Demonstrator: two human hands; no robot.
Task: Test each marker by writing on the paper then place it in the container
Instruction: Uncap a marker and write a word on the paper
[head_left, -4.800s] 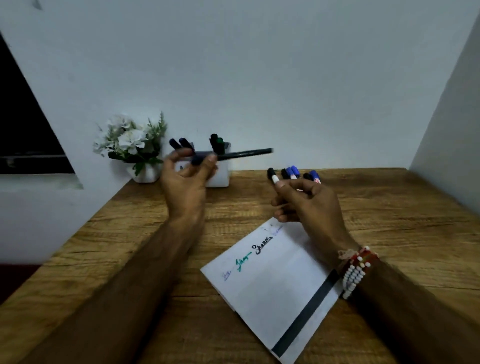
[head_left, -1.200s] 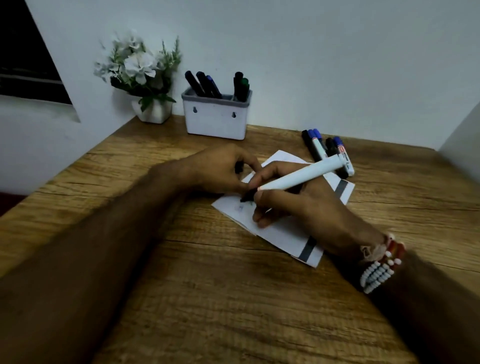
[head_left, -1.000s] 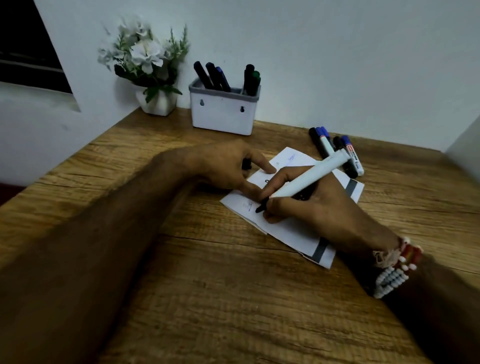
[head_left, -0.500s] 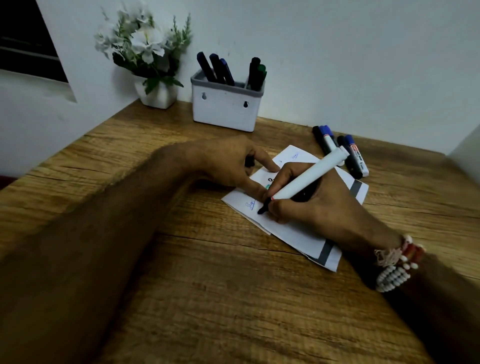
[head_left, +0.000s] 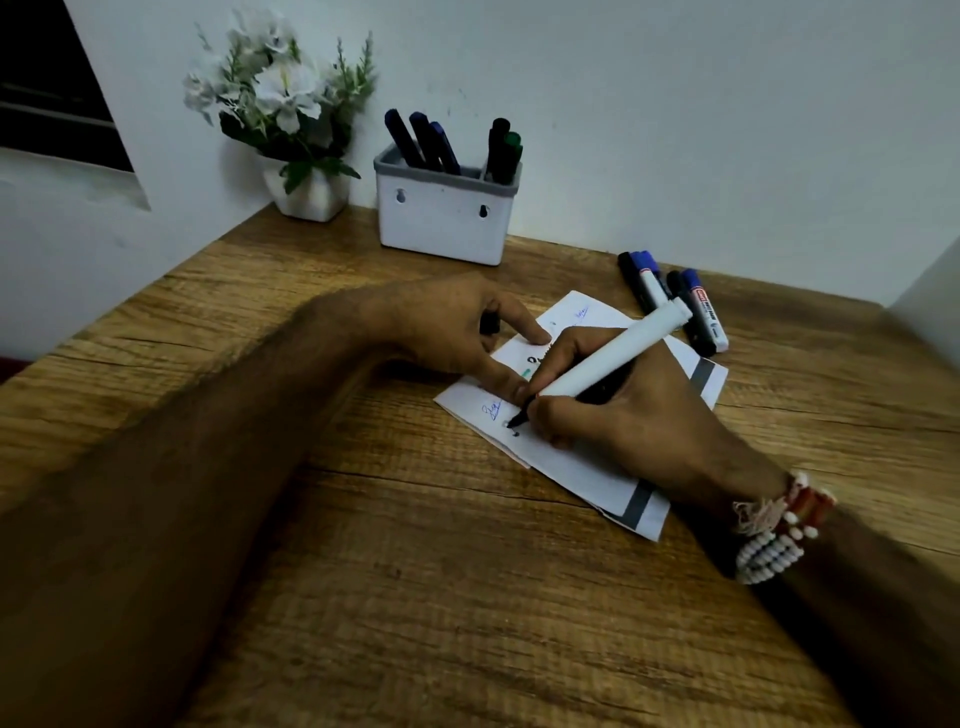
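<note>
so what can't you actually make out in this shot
All in the head view:
- Most writing on the paper is covered by the left hand and right hand.
- A small dark thing in the left hand is mostly hidden by its fingers; possibly a cap.
- Labels on the loose markers are too small to read.
- The lower ends of the markers in the container are hidden by its wall.
- The white marker hides its own grip.

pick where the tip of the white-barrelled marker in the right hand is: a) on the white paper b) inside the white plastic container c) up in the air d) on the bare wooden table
a: the right hand holds the white-barrelled marker with its dark tip down on the white paper, beside fresh black marks.
</note>
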